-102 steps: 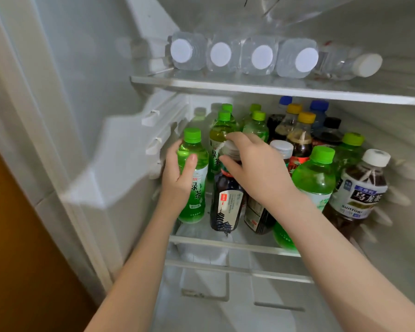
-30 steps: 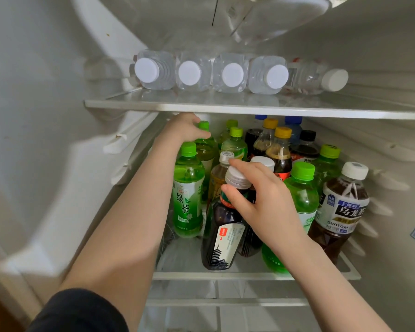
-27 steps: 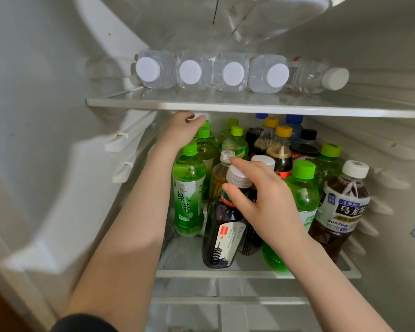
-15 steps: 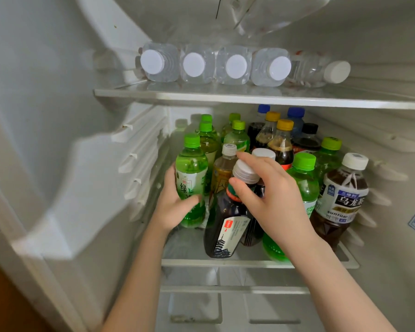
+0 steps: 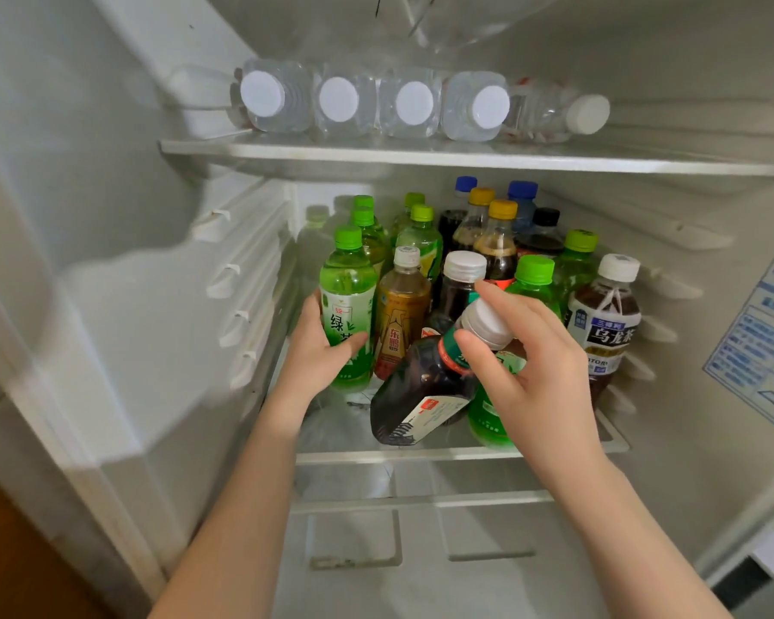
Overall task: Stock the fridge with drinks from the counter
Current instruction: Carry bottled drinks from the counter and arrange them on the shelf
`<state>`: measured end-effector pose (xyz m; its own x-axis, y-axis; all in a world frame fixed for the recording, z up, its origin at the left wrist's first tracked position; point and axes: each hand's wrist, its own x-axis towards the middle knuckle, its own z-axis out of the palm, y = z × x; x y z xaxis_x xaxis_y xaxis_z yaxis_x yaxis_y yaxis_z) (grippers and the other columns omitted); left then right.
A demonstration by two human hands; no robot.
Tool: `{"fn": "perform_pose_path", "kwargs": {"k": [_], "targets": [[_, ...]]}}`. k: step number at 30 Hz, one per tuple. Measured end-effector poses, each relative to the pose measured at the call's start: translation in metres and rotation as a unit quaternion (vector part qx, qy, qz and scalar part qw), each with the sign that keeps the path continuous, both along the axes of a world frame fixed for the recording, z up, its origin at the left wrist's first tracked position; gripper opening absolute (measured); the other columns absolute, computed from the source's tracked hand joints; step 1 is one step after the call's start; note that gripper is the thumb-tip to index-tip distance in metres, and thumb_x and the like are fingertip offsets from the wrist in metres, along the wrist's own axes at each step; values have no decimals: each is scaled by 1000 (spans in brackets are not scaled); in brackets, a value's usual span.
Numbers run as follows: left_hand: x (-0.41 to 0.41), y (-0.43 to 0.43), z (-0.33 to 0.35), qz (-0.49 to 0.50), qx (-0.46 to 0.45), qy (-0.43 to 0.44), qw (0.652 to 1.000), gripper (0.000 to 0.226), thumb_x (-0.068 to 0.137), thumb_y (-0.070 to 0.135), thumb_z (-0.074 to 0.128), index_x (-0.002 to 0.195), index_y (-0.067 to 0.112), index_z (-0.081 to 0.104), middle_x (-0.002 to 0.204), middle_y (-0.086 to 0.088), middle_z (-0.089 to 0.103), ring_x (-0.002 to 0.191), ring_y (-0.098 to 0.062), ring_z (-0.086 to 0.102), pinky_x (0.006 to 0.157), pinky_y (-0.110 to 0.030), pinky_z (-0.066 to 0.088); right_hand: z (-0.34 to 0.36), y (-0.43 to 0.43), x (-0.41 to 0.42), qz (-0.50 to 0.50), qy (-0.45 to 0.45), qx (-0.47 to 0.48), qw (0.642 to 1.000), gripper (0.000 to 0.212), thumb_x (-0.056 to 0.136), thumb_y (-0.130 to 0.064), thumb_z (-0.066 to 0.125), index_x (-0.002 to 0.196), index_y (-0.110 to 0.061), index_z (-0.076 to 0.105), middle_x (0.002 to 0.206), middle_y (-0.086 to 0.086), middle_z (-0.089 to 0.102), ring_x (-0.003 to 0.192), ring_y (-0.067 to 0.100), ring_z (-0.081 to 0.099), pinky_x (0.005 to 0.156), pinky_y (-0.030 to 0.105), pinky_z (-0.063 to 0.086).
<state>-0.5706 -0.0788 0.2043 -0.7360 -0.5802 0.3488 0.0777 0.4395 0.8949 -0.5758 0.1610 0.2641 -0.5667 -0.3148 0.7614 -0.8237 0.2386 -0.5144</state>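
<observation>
Inside the open fridge, my left hand (image 5: 320, 350) grips the lower body of a green tea bottle (image 5: 348, 301) standing at the front left of the middle shelf (image 5: 421, 453). My right hand (image 5: 528, 359) pinches the neck and white cap of a dark tea bottle (image 5: 421, 395), which leans steeply to the right with its base near the shelf's front edge. Behind it stand an amber bottle (image 5: 401, 314) and a dark bottle with a white cap (image 5: 463, 283).
Several more bottles with green, yellow, blue and black caps crowd the back and right of the shelf, including an oolong bottle (image 5: 608, 314). Water bottles (image 5: 376, 105) lie on the upper shelf (image 5: 465, 158). The fridge's left wall is close to my left hand.
The dark tea bottle has tipped from nearly upright to a steep lean. My left hand keeps its hold low on the green tea bottle.
</observation>
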Motion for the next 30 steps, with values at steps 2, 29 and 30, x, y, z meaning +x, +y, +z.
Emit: {"fn": "perform_pose_path", "kwargs": {"k": [2,29,30], "targets": [[3,3,2,12,6,6,1000,80,74,16,78,139,24,33,127,12,49,114,-5,50,99,-32,41,0,2,3,5,-9,-10,1000,48,85,-36,58,127,-14,58,113,-2,60,105,8,56,90,26,48],[-42,64,102,-16,-388,-109,915,35,82,-6,55,109,13,64,104,-11,62,103,-30,57,75,-27,41,-17,39,3,26,4,-49,998,40,82,-21,70,120,-10,63,115,-5,59,111,3,54,95,22,45],[-38,65,103,-18,-394,-102,913,30,81,-6,57,103,14,65,96,-7,60,99,-30,57,71,-25,39,-17,40,3,28,5,-50,998,40,81,-21,70,119,-10,63,115,-5,60,111,3,54,95,22,46]]}}
